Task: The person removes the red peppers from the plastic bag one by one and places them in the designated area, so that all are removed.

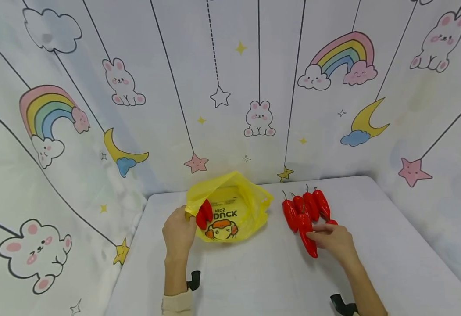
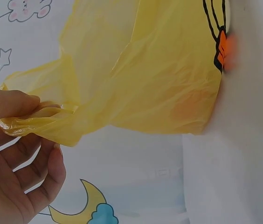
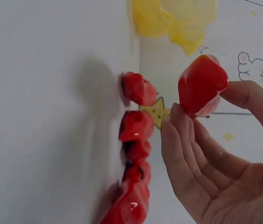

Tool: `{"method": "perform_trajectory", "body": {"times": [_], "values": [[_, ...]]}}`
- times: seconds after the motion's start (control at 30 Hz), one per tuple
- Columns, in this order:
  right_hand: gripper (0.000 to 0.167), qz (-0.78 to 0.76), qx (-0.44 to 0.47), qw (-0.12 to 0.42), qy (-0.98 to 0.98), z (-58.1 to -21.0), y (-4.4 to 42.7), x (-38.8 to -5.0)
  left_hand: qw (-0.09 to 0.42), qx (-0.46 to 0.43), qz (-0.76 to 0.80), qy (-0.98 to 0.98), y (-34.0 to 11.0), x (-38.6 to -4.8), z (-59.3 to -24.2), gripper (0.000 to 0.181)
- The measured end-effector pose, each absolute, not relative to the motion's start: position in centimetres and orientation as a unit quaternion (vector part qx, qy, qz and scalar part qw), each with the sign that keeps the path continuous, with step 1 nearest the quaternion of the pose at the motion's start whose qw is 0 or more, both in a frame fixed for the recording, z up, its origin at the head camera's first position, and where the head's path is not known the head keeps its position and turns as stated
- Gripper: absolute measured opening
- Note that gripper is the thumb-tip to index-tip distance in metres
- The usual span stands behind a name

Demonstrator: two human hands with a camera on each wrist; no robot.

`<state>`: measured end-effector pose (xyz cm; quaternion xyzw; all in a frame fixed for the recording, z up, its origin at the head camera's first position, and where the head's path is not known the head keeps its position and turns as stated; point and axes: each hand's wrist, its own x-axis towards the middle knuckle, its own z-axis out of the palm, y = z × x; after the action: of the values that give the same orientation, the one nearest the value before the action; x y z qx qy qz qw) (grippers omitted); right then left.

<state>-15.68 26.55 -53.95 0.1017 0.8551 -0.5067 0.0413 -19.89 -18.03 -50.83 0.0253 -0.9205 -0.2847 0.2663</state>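
Note:
A yellow plastic bag [image 1: 254,206] printed with a cartoon duck lies with its mouth spread on the white table. My left hand [image 1: 179,230] pinches the bag's left rim; in the left wrist view the film [image 2: 52,123] is bunched between thumb and fingers. Red chili peppers [image 1: 201,215] show inside, near that rim. Over on the right, my right hand [image 1: 334,241] pinches one glossy red chili pepper [image 1: 308,239] between thumb and fingers. It is held off the table, as the right wrist view [image 3: 201,86] shows. Several more chili peppers [image 1: 289,215] lie behind it, stems pointing away.
The white table [image 1: 246,281] ends at the back against a hanging cloth [image 1: 167,131] printed with rabbits, rainbows and stars. Bare tabletop lies between the bag and the peppers. A black piece [image 1: 194,280] is at the left wrist, another [image 1: 342,305] at the right.

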Motion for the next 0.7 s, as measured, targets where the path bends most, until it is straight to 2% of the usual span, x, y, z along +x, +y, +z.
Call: {"method": "perform_trajectory", "body": {"times": [0.53,0.7], "values": [[0.056,-0.387,0.142,-0.002,0.911,-55.8,27.4,-15.4,0.267,0.023,-0.286,-0.920,-18.0,-19.9,-50.9,0.014],[0.052,-0.361,0.137,-0.038,0.922,-56.6,27.3,-15.1,0.270,0.020,-0.283,-0.920,-18.0,-20.0,-51.0,0.014]]}}
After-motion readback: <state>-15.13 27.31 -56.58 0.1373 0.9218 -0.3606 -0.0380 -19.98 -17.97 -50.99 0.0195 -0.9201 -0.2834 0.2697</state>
